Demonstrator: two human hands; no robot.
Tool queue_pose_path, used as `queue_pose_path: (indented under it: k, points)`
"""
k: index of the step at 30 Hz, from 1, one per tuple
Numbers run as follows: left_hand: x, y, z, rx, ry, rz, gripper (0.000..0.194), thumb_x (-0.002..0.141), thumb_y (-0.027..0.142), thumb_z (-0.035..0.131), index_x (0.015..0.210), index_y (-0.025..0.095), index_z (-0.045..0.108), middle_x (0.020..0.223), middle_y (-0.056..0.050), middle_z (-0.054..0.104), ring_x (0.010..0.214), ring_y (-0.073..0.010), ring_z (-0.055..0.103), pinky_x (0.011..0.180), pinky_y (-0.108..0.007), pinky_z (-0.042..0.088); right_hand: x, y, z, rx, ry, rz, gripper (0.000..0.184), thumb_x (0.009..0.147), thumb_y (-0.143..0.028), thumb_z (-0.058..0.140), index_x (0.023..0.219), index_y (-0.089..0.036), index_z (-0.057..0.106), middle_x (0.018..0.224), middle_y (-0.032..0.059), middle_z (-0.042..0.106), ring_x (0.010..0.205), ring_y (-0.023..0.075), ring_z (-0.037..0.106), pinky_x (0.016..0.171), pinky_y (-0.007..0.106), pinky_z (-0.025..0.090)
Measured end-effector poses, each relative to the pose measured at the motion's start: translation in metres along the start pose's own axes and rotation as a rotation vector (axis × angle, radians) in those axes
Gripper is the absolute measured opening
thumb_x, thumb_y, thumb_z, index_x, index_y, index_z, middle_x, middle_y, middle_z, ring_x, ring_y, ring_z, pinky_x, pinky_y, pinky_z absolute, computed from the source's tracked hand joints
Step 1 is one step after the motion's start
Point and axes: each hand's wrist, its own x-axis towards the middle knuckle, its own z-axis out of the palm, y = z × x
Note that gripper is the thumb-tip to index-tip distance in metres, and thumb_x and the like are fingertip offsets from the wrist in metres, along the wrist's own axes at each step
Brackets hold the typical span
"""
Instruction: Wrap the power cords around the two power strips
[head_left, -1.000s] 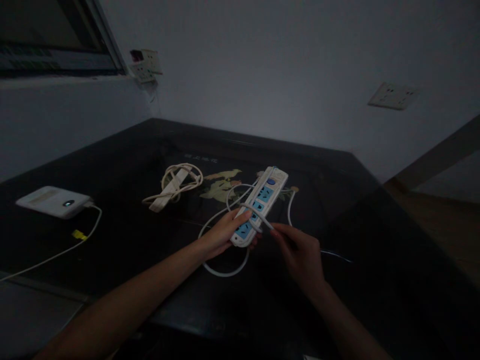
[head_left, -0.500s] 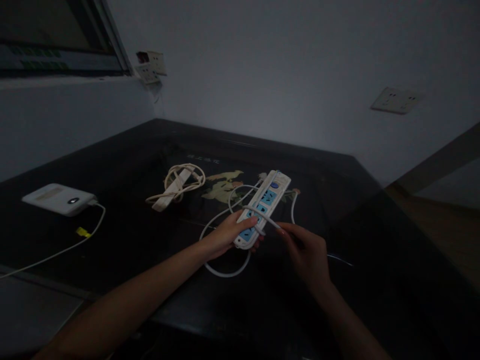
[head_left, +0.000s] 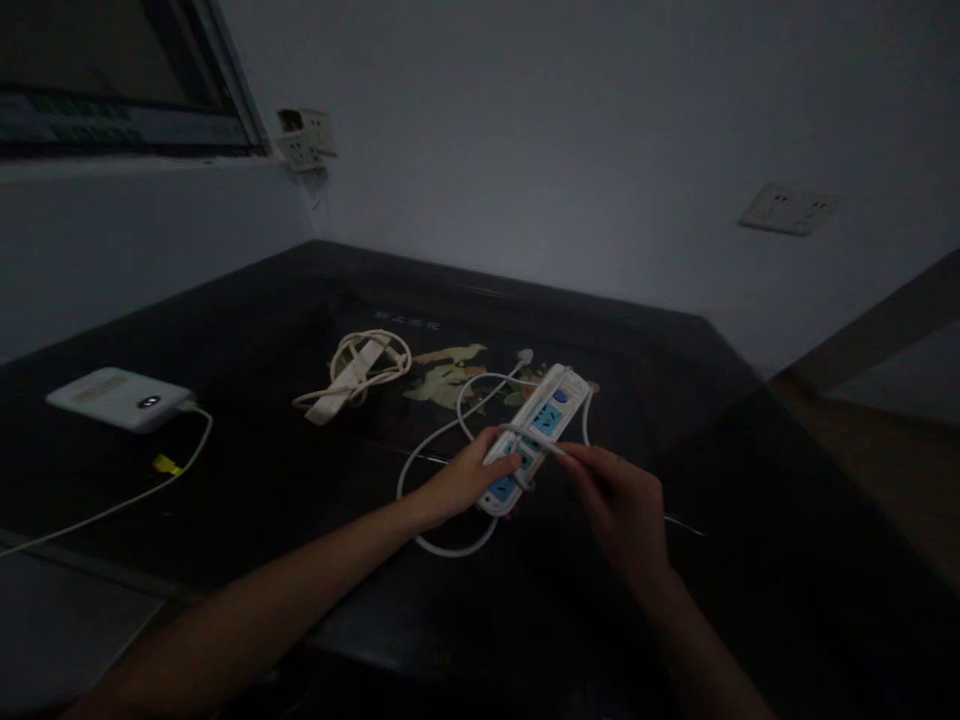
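Observation:
A white power strip point(head_left: 566, 388) with blue socket faces and a dark blue switch is tilted over the table, its far end pointing up and right. My left hand point(head_left: 472, 475) is closed around its near end, thumb on top and the other fingers mostly hidden beneath. Across the strip's middle runs its white cord point(head_left: 457, 552), wrapped around the body. My right hand point(head_left: 619, 500) pinches that cord just right of the strip. The rest of the cord loops over the table on the left, with the plug point(head_left: 524, 356) lying beyond the strip.
Another power strip point(head_left: 349, 385), wound in its cream cord, lies left of my hands. A white power bank point(head_left: 120, 398) with a cable and yellow tag point(head_left: 166, 464) sits farther left. The dark table point(head_left: 262, 300) meets the wall, which carries a socket plate point(head_left: 787, 209).
The power strip and my left hand have shifted slightly down and right. My right hand has also moved a little right and down, still pinching the cord.

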Motion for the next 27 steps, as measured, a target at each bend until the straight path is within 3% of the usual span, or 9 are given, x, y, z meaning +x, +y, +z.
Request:
queue_pose_path:
  k: [8, 19, 27]
  points:
    - [-0.0003, 0.0008, -0.0010, 0.138, 0.054, 0.072, 0.044, 0.081, 0.047, 0.059, 0.111, 0.017, 0.047, 0.084, -0.004, 0.063, 0.061, -0.0155, 0.062, 0.054, -0.027, 0.048, -0.0022, 0.0031, 0.0017, 0.018, -0.013, -0.017, 0.016, 0.088, -0.021, 0.055, 0.091, -0.019, 0.070, 0.080, 0.0029, 0.075, 0.065, 0.0160, 0.069, 0.059, 0.024, 0.053]
    - [-0.0049, 0.0040, 0.0016, 0.044, -0.012, 0.051, 0.049, 0.083, 0.046, 0.058, 0.119, 0.019, 0.040, 0.087, -0.005, 0.064, 0.062, -0.0163, 0.063, 0.056, -0.028, 0.049, -0.0029, 0.0062, 0.0025, 0.095, -0.055, 0.074, 0.016, 0.086, -0.026, 0.056, 0.091, -0.020, 0.071, 0.084, 0.0040, 0.075, 0.071, 0.0187, 0.070, 0.062, 0.025, 0.054]
    - [-0.0065, 0.0036, 0.0045, 0.027, 0.014, 0.059, 0.053, 0.082, 0.044, 0.059, 0.125, 0.020, 0.039, 0.092, -0.006, 0.064, 0.065, -0.0157, 0.062, 0.057, -0.027, 0.048, -0.0001, 0.0086, 0.0019, 0.090, -0.161, 0.136, 0.018, 0.088, -0.027, 0.053, 0.080, -0.018, 0.067, 0.068, 0.0008, 0.069, 0.057, 0.0134, 0.061, 0.053, 0.021, 0.045]
